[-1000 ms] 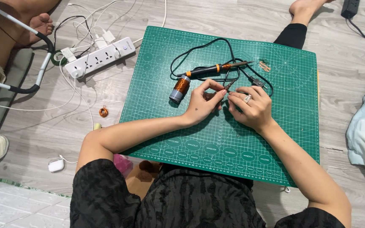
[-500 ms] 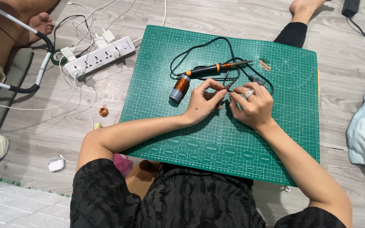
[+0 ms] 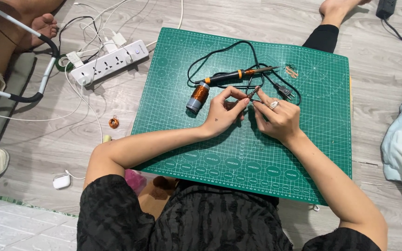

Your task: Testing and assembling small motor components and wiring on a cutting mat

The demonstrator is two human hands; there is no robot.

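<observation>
1. On the green gridded cutting mat (image 3: 201, 153), both hands meet at the middle: the left hand (image 3: 222, 111) and the right hand (image 3: 278, 116), ring on one finger, pinch a small dark slim piece (image 3: 253, 93) between fingertips.
2. Both grips look closed on that piece, fingers curled tight.
3. Just beyond lie the black-and-orange soldering iron (image 3: 233, 75) and, to its left, the grey spool of copper wire (image 3: 197, 96).
4. To do this well, I'd judge: keep wrists planted on the mat, pinch near the tip, and stay off the black cord (image 3: 219, 51) looped close by.
5. Hard to make out: what the piece is, and whether fine wire runs between the fingers.
6. The white power strip (image 3: 110, 60) sits off the mat, its leads tangled.
</observation>
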